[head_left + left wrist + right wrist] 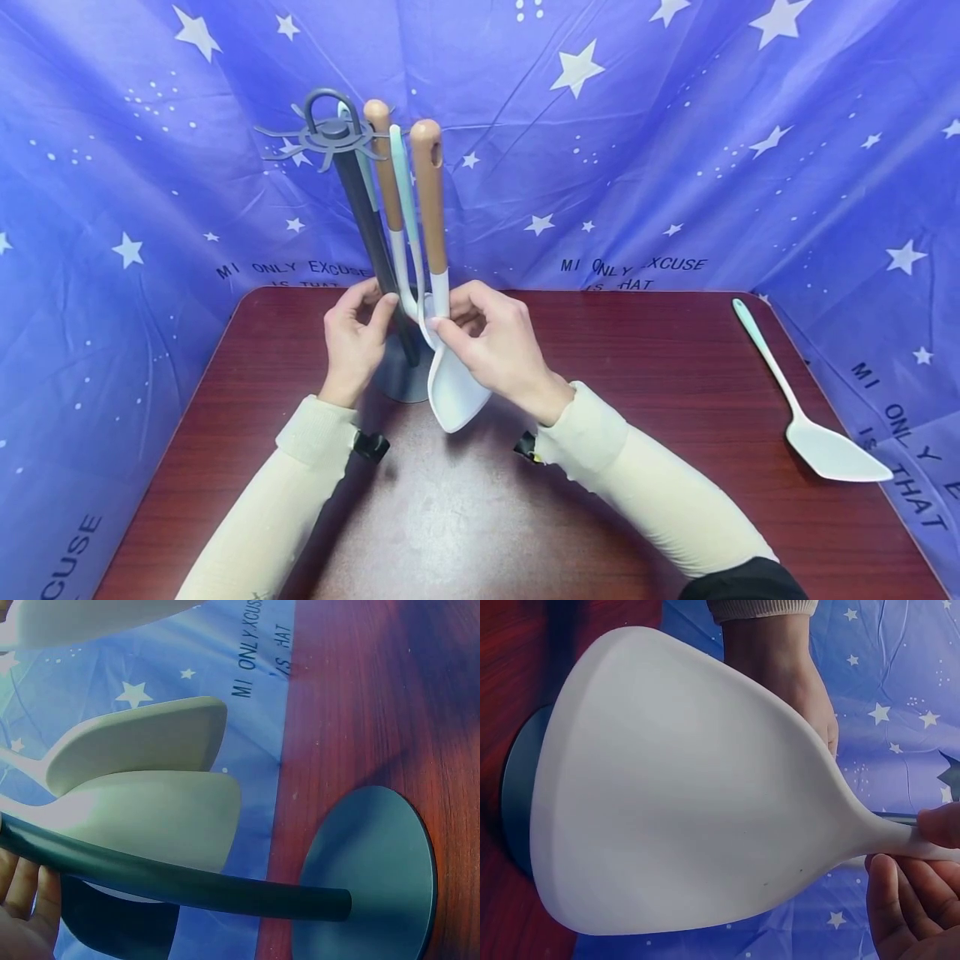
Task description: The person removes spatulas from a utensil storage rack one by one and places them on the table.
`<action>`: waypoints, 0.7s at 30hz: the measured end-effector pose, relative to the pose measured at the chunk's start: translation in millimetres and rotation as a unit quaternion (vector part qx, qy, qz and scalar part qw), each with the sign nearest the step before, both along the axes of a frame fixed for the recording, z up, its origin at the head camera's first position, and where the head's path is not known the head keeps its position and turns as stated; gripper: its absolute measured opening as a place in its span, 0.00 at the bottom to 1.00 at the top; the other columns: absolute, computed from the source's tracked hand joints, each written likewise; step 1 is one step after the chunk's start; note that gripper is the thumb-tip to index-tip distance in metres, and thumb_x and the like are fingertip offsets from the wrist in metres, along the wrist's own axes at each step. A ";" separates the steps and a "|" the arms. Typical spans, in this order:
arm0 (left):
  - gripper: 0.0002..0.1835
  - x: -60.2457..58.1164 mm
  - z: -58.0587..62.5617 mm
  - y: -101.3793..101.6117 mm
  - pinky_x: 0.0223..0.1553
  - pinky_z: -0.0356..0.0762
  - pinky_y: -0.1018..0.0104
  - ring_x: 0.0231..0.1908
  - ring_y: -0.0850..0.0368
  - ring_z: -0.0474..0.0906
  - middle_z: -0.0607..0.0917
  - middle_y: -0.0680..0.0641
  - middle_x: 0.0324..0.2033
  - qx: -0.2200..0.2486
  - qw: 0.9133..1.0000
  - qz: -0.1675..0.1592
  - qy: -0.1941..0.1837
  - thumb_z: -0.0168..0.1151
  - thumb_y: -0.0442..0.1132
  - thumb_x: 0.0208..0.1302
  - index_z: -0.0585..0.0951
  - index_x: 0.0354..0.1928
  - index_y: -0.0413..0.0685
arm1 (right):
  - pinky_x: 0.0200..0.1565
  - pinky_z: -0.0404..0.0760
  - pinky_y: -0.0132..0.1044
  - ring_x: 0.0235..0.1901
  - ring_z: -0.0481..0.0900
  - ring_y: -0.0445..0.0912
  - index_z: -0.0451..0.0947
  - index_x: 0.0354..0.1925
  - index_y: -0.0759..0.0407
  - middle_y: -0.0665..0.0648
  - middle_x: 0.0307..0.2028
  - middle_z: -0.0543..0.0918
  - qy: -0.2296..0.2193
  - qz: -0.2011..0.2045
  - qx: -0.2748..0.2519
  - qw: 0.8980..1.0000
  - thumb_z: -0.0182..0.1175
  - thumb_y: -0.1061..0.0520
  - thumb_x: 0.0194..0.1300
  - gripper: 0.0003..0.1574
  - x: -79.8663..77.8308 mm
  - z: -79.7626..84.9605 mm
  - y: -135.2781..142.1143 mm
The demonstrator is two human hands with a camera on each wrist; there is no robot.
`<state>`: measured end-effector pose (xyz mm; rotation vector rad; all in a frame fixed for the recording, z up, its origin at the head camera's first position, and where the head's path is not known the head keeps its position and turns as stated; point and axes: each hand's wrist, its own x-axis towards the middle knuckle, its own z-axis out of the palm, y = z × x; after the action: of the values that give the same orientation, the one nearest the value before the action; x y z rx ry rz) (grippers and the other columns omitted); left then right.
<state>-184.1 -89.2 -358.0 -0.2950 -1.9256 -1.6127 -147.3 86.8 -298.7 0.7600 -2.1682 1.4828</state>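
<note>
In the head view a dark grey utensil stand (365, 221) leans, its hooked ring on top and a round base (401, 379) on the table. My left hand (354, 337) holds its pole at mid-height, thumb in front. With my right hand (506, 342) I pinch the white neck of a turner (459, 392), its brown handle (429, 200) pointing up and its blade down. Between pole and turner stand a second brown handle (384, 167) and a mint handle (405, 183); another mint handle shows behind the ring. White blades (142, 742) hang beside the pole in the left wrist view.
Another white turner (836, 450) with a mint handle lies near the right edge of the dark red table (637, 500). Blue star-printed cloth (510, 192) surrounds the table at the back and sides.
</note>
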 end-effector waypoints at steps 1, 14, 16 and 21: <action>0.10 0.0 -0.1 -0.1 0.33 0.76 0.76 0.29 0.64 0.77 0.83 0.31 0.30 0.001 1.000 0.000 0.000 0.63 0.24 0.58 0.80 0.42 0.24 | 0.26 0.79 0.41 0.24 0.80 0.49 0.78 0.32 0.69 0.61 0.26 0.84 -0.003 -0.002 0.002 1.000 0.68 0.71 0.51 0.08 2.7 3.9 0.4; 0.10 -0.6 0.2 -0.8 0.33 0.75 0.76 0.29 0.64 0.76 0.83 0.30 0.30 0.009 1.000 -0.007 0.006 0.63 0.23 0.58 0.79 0.42 0.23 | 0.27 0.79 0.34 0.26 0.80 0.40 0.79 0.33 0.59 0.51 0.27 0.84 -0.023 -0.008 0.024 0.999 0.68 0.64 0.55 0.07 -15.5 -21.5 21.9; 0.10 -0.6 0.2 -0.7 0.33 0.75 0.76 0.29 0.63 0.77 0.83 0.30 0.30 0.009 1.000 -0.009 0.008 0.63 0.23 0.58 0.79 0.42 0.23 | 0.27 0.79 0.34 0.27 0.80 0.38 0.79 0.34 0.58 0.49 0.27 0.84 -0.025 -0.007 0.027 0.999 0.68 0.63 0.55 0.07 -16.1 -22.6 25.3; 0.10 -0.7 -0.2 -0.6 0.33 0.75 0.76 0.29 0.64 0.77 0.83 0.30 0.31 0.006 1.000 -0.008 0.006 0.63 0.23 0.58 0.79 0.42 0.23 | 0.27 0.79 0.33 0.27 0.80 0.37 0.79 0.33 0.57 0.47 0.27 0.84 -0.029 -0.007 0.033 0.999 0.67 0.63 0.56 0.06 -15.5 -23.5 31.8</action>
<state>-184.8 -89.8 -358.1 -0.3158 -1.9078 -1.6283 -162.8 118.7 -322.2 0.7304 -2.2702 1.4502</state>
